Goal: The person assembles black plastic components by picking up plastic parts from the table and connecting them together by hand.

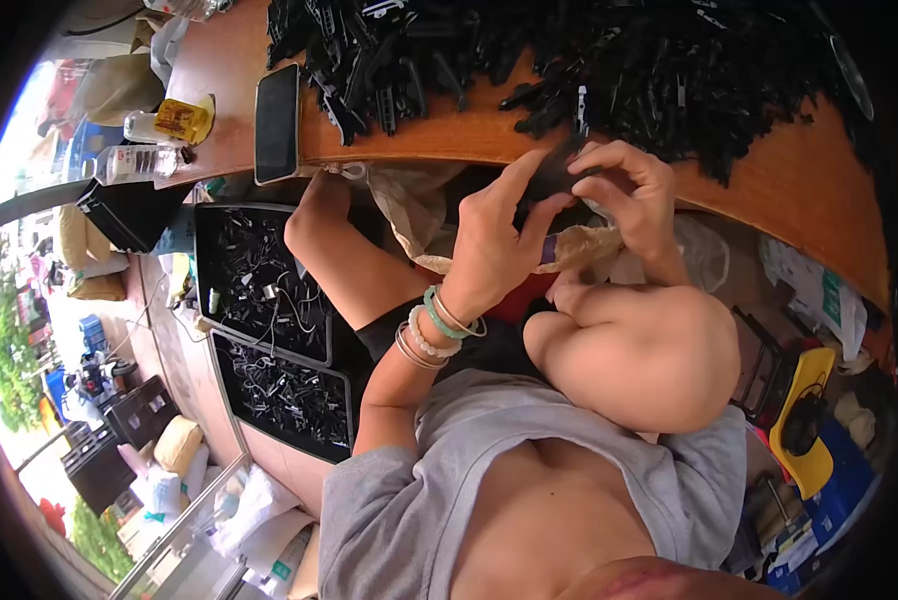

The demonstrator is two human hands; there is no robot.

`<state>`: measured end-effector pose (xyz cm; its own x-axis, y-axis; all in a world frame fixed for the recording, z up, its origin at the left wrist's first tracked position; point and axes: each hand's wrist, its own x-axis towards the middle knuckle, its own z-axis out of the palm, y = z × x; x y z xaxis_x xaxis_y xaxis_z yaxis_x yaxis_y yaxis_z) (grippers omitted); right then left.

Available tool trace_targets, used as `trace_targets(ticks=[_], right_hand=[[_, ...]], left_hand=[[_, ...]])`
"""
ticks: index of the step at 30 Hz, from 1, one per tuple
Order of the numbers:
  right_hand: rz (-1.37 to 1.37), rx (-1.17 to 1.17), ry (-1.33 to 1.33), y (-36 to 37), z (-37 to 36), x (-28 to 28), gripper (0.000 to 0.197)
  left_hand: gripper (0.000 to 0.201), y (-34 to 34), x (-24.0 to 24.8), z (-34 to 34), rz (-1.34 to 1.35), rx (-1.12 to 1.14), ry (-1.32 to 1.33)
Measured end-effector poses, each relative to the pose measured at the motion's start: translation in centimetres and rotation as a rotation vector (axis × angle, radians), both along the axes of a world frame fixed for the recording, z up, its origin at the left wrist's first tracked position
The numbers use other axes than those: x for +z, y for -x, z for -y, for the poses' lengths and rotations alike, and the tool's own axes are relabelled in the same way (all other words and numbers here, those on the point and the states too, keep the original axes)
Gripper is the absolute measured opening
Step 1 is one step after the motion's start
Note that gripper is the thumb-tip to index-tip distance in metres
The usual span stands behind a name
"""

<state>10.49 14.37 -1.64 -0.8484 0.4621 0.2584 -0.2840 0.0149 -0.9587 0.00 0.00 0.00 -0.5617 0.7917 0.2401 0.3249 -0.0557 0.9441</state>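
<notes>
Just off the near edge of the wooden table, both my hands are raised around a dark, blurred black plastic piece (552,178). My left hand (494,240), with bracelets at its wrist, grips it between thumb and fingers. Curled close beside it, my right hand (634,195) pinches the piece's right side with thumb and fingertips. The piece's exact kind cannot be made out. Beyond my hands, a large heap of black plastic clip-like parts (659,85) covers much of the table (489,135). Some of these parts lie close to my fingertips.
A smartphone (277,125) lies at the table's left edge, with bottles (144,162) farther left. An open bag (409,215) hangs below the edge, above my legs. Two black trays of parts (206,290) sit at lower left. A yellow seat-like object (817,415) stands at right.
</notes>
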Motion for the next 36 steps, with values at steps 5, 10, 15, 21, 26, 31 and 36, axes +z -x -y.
trace_targets(ticks=[5,10,15,21,26,31,36], right_hand=[[-0.08,0.01,-0.057,0.4,-0.3,-0.5,0.017],[-0.012,-0.225,-0.379,0.2,-0.3,1.2,0.031],[0.069,-0.193,-0.484,-0.1,-0.6,0.3,0.036],[0.107,-0.266,-0.472,0.7,-0.9,-0.3,0.034],[0.225,-0.203,-0.422,0.8,-1.3,0.1,0.032],[0.291,-0.059,-0.411,0.1,-0.9,-0.8,0.02],[0.53,-0.588,-0.674,1.6,-1.3,-0.7,0.011]], left_hand=[[0.039,0.6,-0.1,-0.1,-0.137,0.009,0.001],[0.037,1.7,0.6,-0.6,-0.231,-0.089,0.019],[0.035,2.7,-0.7,-1.4,-0.315,-0.177,0.002],[0.034,3.7,-2.3,-2.5,-0.157,-0.187,-0.04],[0.033,4.5,-2.9,-2.4,-0.119,-0.245,0.017],[0.016,6.5,-3.7,-1.5,-0.2,-0.132,0.003],[0.005,8.6,-3.4,-5.1,-0.265,0.061,0.021]])
